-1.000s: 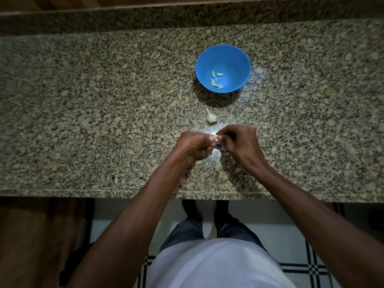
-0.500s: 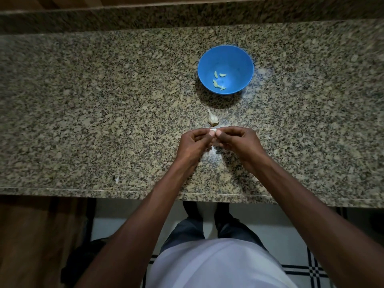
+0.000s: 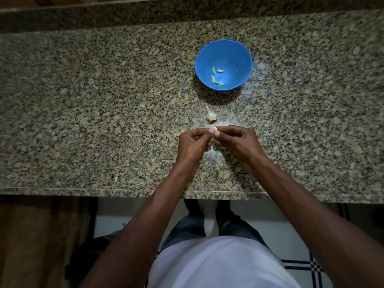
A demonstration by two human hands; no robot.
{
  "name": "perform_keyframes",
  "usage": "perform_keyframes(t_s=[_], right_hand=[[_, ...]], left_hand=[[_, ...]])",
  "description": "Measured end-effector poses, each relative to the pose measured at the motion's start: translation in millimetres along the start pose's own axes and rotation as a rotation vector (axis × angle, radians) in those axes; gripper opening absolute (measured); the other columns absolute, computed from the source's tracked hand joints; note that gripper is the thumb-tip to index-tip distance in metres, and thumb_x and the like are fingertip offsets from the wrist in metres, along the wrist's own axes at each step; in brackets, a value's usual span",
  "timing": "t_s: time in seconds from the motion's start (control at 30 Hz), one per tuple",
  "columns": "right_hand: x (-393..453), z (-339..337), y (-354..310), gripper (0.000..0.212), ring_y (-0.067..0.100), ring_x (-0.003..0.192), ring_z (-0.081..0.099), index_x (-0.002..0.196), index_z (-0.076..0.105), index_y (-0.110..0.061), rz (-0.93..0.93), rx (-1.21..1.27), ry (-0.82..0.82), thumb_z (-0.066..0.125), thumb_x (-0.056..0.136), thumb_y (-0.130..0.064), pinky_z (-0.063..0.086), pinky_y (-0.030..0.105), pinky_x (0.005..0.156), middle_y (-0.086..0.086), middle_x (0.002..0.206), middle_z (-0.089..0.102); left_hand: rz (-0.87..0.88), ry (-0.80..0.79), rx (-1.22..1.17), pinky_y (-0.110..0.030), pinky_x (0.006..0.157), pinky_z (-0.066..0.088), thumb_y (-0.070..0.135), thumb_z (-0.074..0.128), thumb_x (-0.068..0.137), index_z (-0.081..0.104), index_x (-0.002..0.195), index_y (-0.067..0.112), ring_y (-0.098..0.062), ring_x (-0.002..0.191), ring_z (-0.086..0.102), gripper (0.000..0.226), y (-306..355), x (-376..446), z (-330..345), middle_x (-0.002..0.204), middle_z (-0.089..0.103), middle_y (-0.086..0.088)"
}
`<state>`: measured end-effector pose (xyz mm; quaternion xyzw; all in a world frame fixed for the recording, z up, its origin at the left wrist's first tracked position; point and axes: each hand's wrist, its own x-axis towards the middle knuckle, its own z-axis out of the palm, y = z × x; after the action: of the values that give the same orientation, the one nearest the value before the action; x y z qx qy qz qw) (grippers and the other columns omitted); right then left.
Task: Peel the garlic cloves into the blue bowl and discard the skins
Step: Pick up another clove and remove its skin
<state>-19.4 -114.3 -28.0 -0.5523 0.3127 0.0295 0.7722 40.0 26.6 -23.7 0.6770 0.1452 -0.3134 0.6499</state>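
nearest the person, both hands meet low over the granite counter (image 3: 83,121), close to its front edge, likely so any loosened skin falls on the stone and not on the floor. the left hand (image 3: 192,145) has its fingers curled in, thumb and forefinger pinching one side of a small pale garlic clove (image 3: 214,129); the right hand (image 3: 239,142) pinches the other side the same way, so the clove is held between the two sets of fingertips, which suits picking at its skin with the nails. only a sliver of the clove shows above the fingers, whitish and smooth; whether its skin is partly off cannot be told. a pale scrap (image 3: 212,148) shows just under the hands, probably skin.

just beyond the hands lies the rest of the garlic bulb (image 3: 211,116) on its side, papery white with a thin stalk end pointing away and a darker root end toward the hands, kept near for the next clove.

farther back stands the blue bowl (image 3: 239,57), upright, well apart from the hands but straight ahead, an easy reach. in it lie a few peeled cloves (image 3: 214,80), pale yellow-green slivers. a small white fleck (image 3: 115,179) sits off to the left near the counter's edge.
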Motion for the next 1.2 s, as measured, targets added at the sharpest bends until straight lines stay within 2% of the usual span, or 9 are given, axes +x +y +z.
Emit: perform_keyframes(t_s=[0.1,0.23,0.47,0.63,0.8,0.87,0.93,1.1,1.2], right_hand=[[-1.8,1.1,2.3,0.027,0.03,0.101,0.077,0.11,0.078,0.002,-0.067,-0.065,0.013,0.083,0.085,-0.008,0.062,0.039,0.093,0.014,0.103,0.08],[-2.7,-1.3,-1.1,0.026,0.029,0.1,0.077,0.109,0.078,0.001,-0.104,-0.133,-0.029,0.084,0.086,-0.009,0.063,0.037,0.088,0.013,0.103,0.08],[1.6,-6.8,-8.9,0.021,0.023,0.094,0.076,0.107,0.079,-0.004,-0.075,-0.172,-0.101,0.082,0.087,-0.012,0.062,0.03,0.084,0.012,0.1,0.08],[4.0,-7.0,-6.1,0.024,0.021,0.093,0.076,0.107,0.077,-0.001,-0.033,-0.124,-0.108,0.084,0.084,-0.006,0.061,0.027,0.08,0.015,0.102,0.078],[5.5,-4.6,-3.6,0.032,0.022,0.102,0.076,0.12,0.076,-0.004,-0.028,-0.094,-0.143,0.08,0.088,-0.006,0.062,0.03,0.083,0.011,0.11,0.079],[6.7,-3.2,-1.0,0.031,0.027,0.108,0.075,0.121,0.074,-0.001,-0.008,-0.049,-0.161,0.078,0.09,-0.005,0.062,0.033,0.088,0.014,0.114,0.078],[7.1,-1.1,-0.4,0.033,0.027,0.106,0.075,0.124,0.072,0.0,0.046,0.026,-0.16,0.075,0.091,-0.002,0.062,0.032,0.087,0.017,0.117,0.076],[5.8,-0.5,-3.2,0.037,0.025,0.097,0.075,0.126,0.071,0.0,0.09,0.094,-0.165,0.074,0.089,0.003,0.063,0.035,0.088,0.019,0.116,0.076],[5.6,-2.0,-6.3,0.034,0.023,0.096,0.077,0.121,0.073,0.002,0.045,0.035,-0.144,0.077,0.087,0.004,0.062,0.028,0.081,0.018,0.113,0.077]], left_hand=[[0.048,0.007,0.036,-0.021,0.063,0.055,0.019,0.079,0.091,0.076,0.104,0.002,-0.008,0.067,0.07,0.021,-0.9,-2.1,-1.4,0.079,0.076,-0.006],[0.118,0.012,0.126,-0.025,0.072,0.059,0.022,0.08,0.09,0.077,0.105,0.006,-0.013,0.079,0.074,0.023,-1.5,-0.5,-7.6,0.091,0.079,-0.007],[0.181,-0.006,0.248,-0.034,0.083,0.063,0.022,0.078,0.091,0.076,0.099,0.01,-0.018,0.092,0.075,0.015,2.1,2.2,-10.3,0.095,0.077,-0.003],[0.264,-0.006,0.326,-0.028,0.073,0.059,0.019,0.073,0.094,0.073,0.095,0.011,-0.004,0.079,0.07,0.008,0.0,-0.1,-8.9,0.088,0.074,0.001],[0.215,-0.064,0.241,-0.031,0.077,0.058,0.021,0.07,0.097,0.071,0.101,0.005,-0.011,0.084,0.069,0.017,-3.2,1.8,-13.2,0.096,0.075,-0.008],[0.196,-0.077,0.195,-0.028,0.076,0.058,0.021,0.068,0.098,0.07,0.104,0.002,-0.008,0.082,0.068,0.019,-4.2,0.8,-14.0,0.091,0.074,-0.004],[0.19,-0.089,0.159,-0.024,0.073,0.056,0.018,0.067,0.099,0.069,0.107,-0.001,-0.004,0.078,0.067,0.021,-3.6,-1.0,-13.8,0.087,0.072,0.001],[0.186,-0.093,0.107,-0.023,0.077,0.058,0.013,0.069,0.098,0.07,0.11,-0.003,-0.01,0.086,0.072,0.02,-1.6,-2.9,-16.1,0.098,0.075,-0.008],[0.149,-0.114,0.069,-0.03,0.085,0.061,0.012,0.07,0.097,0.072,0.11,-0.002,-0.017,0.09,0.073,0.02,-1.9,-2.2,-17.4,0.102,0.076,-0.011]])
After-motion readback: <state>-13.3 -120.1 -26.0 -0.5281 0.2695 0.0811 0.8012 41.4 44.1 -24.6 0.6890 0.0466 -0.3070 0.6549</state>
